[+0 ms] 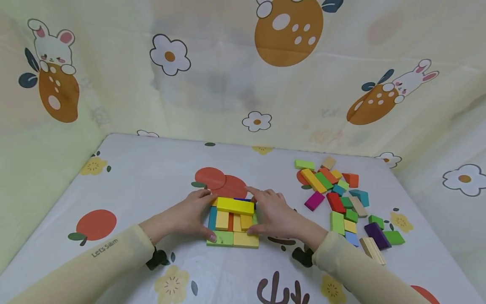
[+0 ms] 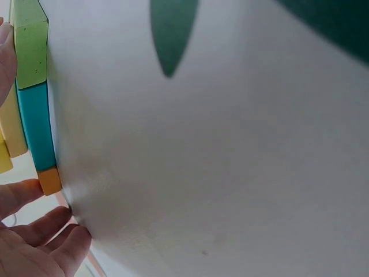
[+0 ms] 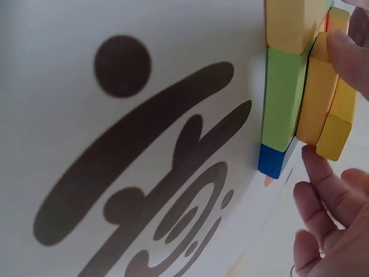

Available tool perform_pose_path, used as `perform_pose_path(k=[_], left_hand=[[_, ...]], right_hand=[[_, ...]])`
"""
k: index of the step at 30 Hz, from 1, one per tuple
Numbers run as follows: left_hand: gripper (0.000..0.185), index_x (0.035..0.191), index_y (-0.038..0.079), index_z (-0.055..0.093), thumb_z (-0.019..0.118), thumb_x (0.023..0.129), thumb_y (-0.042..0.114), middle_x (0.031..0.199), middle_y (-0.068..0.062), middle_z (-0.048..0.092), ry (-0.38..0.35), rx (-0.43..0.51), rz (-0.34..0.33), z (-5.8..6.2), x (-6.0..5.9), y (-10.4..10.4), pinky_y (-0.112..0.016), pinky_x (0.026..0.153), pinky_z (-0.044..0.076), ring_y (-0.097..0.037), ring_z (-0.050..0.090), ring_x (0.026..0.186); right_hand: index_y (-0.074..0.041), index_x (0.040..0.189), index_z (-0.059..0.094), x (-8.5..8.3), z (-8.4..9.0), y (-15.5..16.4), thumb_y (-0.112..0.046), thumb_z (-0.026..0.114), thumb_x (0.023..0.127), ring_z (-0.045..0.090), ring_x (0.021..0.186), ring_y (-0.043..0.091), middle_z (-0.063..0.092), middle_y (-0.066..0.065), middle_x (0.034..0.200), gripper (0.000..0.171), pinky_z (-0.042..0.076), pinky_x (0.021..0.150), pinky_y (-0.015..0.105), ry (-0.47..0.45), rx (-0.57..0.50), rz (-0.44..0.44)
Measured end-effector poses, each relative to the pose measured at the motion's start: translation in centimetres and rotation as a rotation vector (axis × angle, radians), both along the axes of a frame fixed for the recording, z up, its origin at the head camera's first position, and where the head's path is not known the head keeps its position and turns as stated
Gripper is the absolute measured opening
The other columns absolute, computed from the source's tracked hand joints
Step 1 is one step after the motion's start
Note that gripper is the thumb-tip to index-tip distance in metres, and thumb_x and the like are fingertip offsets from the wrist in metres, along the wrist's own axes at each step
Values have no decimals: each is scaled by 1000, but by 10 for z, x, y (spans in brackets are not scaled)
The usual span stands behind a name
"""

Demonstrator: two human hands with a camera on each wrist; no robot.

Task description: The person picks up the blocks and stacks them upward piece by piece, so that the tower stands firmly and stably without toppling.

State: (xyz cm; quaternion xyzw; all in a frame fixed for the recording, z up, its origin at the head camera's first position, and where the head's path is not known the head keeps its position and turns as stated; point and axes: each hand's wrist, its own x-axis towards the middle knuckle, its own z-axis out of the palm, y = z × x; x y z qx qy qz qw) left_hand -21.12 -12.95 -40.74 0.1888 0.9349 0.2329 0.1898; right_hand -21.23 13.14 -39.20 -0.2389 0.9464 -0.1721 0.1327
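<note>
At the table's middle lies a low build of wooden blocks. Its front row has a light green block (image 1: 224,239) and a natural wood-coloured block (image 1: 246,240); a teal block (image 1: 212,218) lines the left side, and a long yellow block (image 1: 235,206) lies across the top at the back. My left hand (image 1: 193,214) holds the left side, its thumb at the light green block and index fingertip at a small orange block (image 2: 50,181). My right hand (image 1: 274,213) pinches a yellow-orange block (image 3: 317,95) on the right, thumb and index finger at its two ends.
Loose coloured blocks lie scattered on the right of the table, among them a magenta block (image 1: 314,201), a red block (image 1: 336,202) and a dark purple block (image 1: 377,236). A printed cloth covers the table (image 1: 159,169). A patterned curtain (image 1: 212,97) hangs behind.
</note>
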Motion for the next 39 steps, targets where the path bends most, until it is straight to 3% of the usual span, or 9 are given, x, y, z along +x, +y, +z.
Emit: perform_pose_path(k=[5,8,13,17,24,32,39], left_hand=[[110,157,8,39,93,68,45,164,-18,32,2,0,2,0,0,0,-56,116,42,-37,30,151],[110,156,7,39,94,68,45,164,-18,33,3,2,2,-1,0,0,-56,116,43,-37,30,151],[110,156,7,39,94,68,45,164,-18,33,5,8,1,-1,0,0,-56,116,43,-37,30,151],[111,156,7,39,94,68,46,163,-18,33,3,13,-1,-2,0,-1,-56,116,43,-37,30,151],[111,156,6,39,94,67,46,163,-19,33,10,14,-6,-3,-1,-1,-55,117,42,-37,30,151],[110,156,7,39,94,68,46,164,-19,32,12,12,-5,-2,-1,-1,-56,116,42,-38,30,151],[110,156,6,39,94,68,46,164,-19,32,8,13,-6,-1,0,0,-56,116,42,-38,30,151]], right_hand=[[-12,159,34,-1,-1,4,-41,89,76,45,136,31,58,7,143,104,38,110,58,-15,-26,28],[-10,152,46,-2,0,5,-43,85,82,47,134,31,57,9,145,87,39,109,58,-4,-26,40],[-10,129,68,-5,2,3,-39,79,88,51,126,30,63,10,133,52,44,102,55,51,-27,37],[-10,123,72,-7,2,4,-35,78,90,52,122,29,64,10,129,42,45,98,52,75,-19,40],[-13,128,70,-10,2,5,-35,77,91,52,123,28,63,9,131,44,44,99,52,66,-14,38],[-8,139,59,-8,-1,6,-45,91,73,45,132,32,55,13,142,82,41,108,59,7,35,60],[-5,133,60,-6,-6,5,-41,89,75,43,133,33,53,14,142,74,40,109,61,-4,29,65]])
